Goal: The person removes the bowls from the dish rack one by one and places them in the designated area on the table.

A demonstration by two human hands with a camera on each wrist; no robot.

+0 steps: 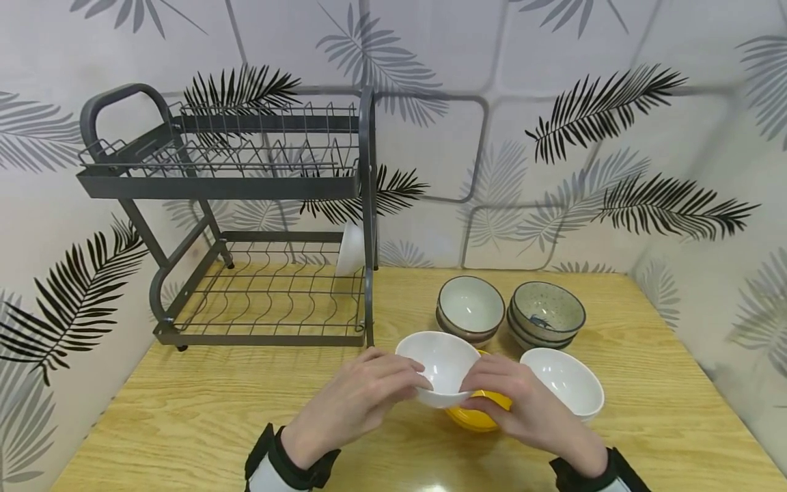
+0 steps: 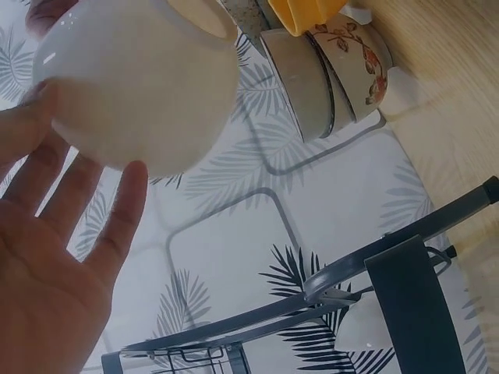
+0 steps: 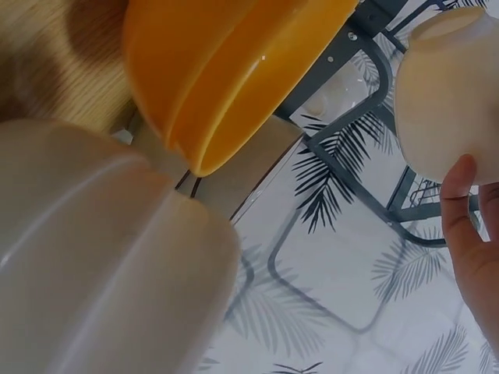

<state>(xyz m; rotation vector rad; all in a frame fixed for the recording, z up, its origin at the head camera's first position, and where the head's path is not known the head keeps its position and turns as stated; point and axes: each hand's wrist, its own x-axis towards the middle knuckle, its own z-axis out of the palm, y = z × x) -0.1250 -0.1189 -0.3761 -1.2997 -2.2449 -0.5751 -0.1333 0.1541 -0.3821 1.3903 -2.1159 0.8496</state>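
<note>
Hands are placed on opposite sides of a white bowl (image 1: pixel 439 365), which is held raised just above a yellow bowl (image 1: pixel 479 413) on the wooden surface (image 1: pixel 203 417). The bowl's left rim is pinched by the left hand (image 1: pixel 359 396); in the left wrist view the fingers (image 2: pixel 117 210) are seen lying against the bowl's outer wall. The right rim is gripped by the right hand (image 1: pixel 522 403), with the thumb set over the edge. Each grip is therefore closed on the white bowl.

A second white bowl (image 1: pixel 568 383) is located just beside the right hand, to its right. Behind it, two stacks of patterned bowls are positioned side by side: a brown-rimmed stack (image 1: pixel 470 307) and a speckled stack (image 1: pixel 546 314). A grey two-tier dish rack (image 1: pixel 246 219) stands at the rear left of the surface, and a white dish (image 1: pixel 352 249) is seated upright at the right end of its lower tier
</note>
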